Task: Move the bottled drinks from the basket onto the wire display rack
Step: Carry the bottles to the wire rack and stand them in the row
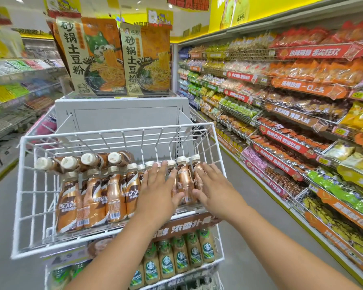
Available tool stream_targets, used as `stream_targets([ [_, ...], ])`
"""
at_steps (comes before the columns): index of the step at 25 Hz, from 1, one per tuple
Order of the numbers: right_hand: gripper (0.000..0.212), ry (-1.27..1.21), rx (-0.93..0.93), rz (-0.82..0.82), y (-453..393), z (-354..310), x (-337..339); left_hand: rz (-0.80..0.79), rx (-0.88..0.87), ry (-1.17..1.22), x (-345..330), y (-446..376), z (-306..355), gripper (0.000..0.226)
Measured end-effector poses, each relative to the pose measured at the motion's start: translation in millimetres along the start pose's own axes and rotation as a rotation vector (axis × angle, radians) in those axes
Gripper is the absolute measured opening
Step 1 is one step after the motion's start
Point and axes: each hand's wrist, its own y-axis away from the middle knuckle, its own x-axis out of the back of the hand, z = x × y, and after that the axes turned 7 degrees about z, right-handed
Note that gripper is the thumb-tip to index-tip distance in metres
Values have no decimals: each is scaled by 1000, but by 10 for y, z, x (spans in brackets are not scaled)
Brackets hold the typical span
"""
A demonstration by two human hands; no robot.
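Note:
A white wire display rack (25,197) stands in front of me with several gold-brown Nescafe bottles (94,199) upright in its top tier. Several more of those bottles (71,163) lie on their sides behind them. My left hand (157,191) lies flat with straight fingers against the upright bottles at centre right. My right hand (213,189) presses with spread fingers on the rightmost bottles (184,181). Neither hand grips a bottle. No basket shows in this view.
The tier below holds several green-labelled Starbucks bottles (180,256). Large noodle packets (94,57) stand on top of the grey rack back panel (122,114). Snack shelves (291,114) line the aisle on the right, and more shelves (11,88) run along the left.

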Motion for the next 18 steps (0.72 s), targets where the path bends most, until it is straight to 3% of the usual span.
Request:
stream_targets([
  [11, 76, -70, 121, -25, 1283, 197, 718, 64, 165, -92, 556, 1262, 1045, 79],
  [18, 75, -29, 95, 23, 2155, 316, 1077, 66, 117, -127, 827, 1895, 1560, 78],
])
